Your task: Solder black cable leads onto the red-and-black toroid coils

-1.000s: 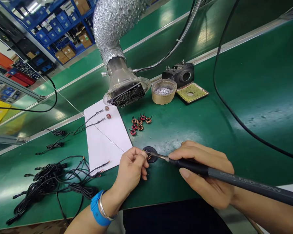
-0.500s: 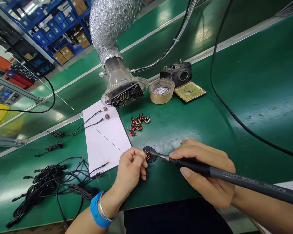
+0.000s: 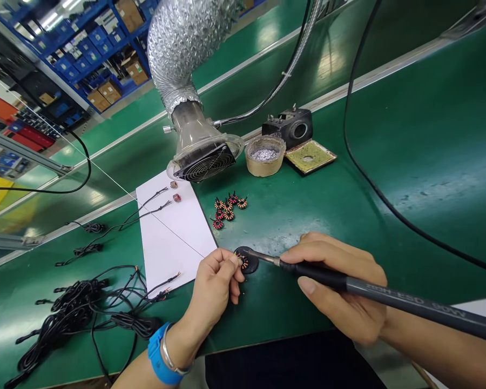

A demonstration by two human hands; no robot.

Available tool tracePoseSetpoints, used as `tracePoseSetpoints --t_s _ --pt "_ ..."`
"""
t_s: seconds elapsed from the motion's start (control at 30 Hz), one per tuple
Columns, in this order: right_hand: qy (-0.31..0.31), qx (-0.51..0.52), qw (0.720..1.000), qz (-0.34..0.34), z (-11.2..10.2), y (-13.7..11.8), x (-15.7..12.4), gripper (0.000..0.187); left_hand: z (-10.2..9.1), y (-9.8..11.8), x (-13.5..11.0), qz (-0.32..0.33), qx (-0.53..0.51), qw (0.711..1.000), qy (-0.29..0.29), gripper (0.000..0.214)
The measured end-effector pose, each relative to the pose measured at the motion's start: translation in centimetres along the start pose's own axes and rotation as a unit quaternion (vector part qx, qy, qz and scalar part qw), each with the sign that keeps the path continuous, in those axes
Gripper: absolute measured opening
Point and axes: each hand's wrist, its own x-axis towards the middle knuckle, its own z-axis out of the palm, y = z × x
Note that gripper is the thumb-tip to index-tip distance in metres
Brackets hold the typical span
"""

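Observation:
A thin strand of solder wire (image 3: 166, 222) runs down from the upper left into my left hand (image 3: 216, 278), which is closed in a pinch. The thumb and forefinger are right at a small wound toroid coil (image 3: 243, 261) on a round black pad (image 3: 251, 265); whether they also touch the coil I cannot tell. My right hand (image 3: 340, 286) is wrapped pen-like around a black soldering iron (image 3: 324, 274). The iron's tip points left, over the pad and close to the coil. Several more red and orange toroid coils (image 3: 228, 204) lie in a cluster behind the pad.
A fume extractor hood (image 3: 204, 154) hangs over a white sheet (image 3: 174, 232) with cable ends and two small reddish parts. Behind are a solder-filled bowl (image 3: 263, 167), a yellow sponge tray (image 3: 311, 158) and a black holder (image 3: 287, 127). Black cables (image 3: 76, 302) are heaped left.
The iron's tip has shifted slightly away from the coil. Both hands stay nearly in place; the whole view has moved a little.

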Motion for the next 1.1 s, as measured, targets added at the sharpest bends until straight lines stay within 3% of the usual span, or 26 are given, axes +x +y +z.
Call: tracePoseSetpoints --t_s 0.17,0.3,0.33,0.47,0.57,0.73,0.8,0.93,1.1 --pt "0.024 -0.115 0.992 -0.036 -2.1 0.7 3.9 0.027 -0.4 0.4 -0.2 0.004 0.055 0.998 -0.013 0.025" --pt "0.131 -0.212 0.967 -0.058 -3.7 4.9 7.5 0.030 -0.8 0.7 -0.5 0.020 0.110 0.994 -0.019 0.024" --pt "0.132 -0.233 0.962 -0.053 -3.9 6.1 8.0 0.030 -0.9 0.7 -0.6 0.022 0.113 0.993 -0.018 0.024" --pt "0.067 -0.265 0.960 -0.061 -3.6 8.7 7.3 0.028 -1.1 0.7 -0.9 0.029 0.117 0.992 -0.020 0.023" --pt "0.029 -0.227 0.967 -0.111 -2.1 7.2 5.3 0.019 -1.1 0.5 -1.1 0.064 0.185 0.980 -0.023 0.026" --pt "-0.170 -0.135 0.972 -0.084 1.4 3.9 2.5 0.018 -0.7 -0.1 -1.1 0.103 0.374 0.922 0.001 0.041" --pt "-0.215 -0.115 0.967 -0.076 2.4 3.6 1.9 0.021 -0.7 -0.2 -0.9 0.114 0.418 0.901 0.003 0.040" --pt "-0.233 -0.105 0.964 -0.076 3.5 4.1 1.6 0.023 -0.7 -0.1 -0.7 0.129 0.460 0.878 0.009 0.033" --pt "-0.165 -0.064 0.979 -0.098 3.6 4.6 1.6 0.025 -0.7 -0.1 -0.7 0.133 0.472 0.872 0.012 0.036"
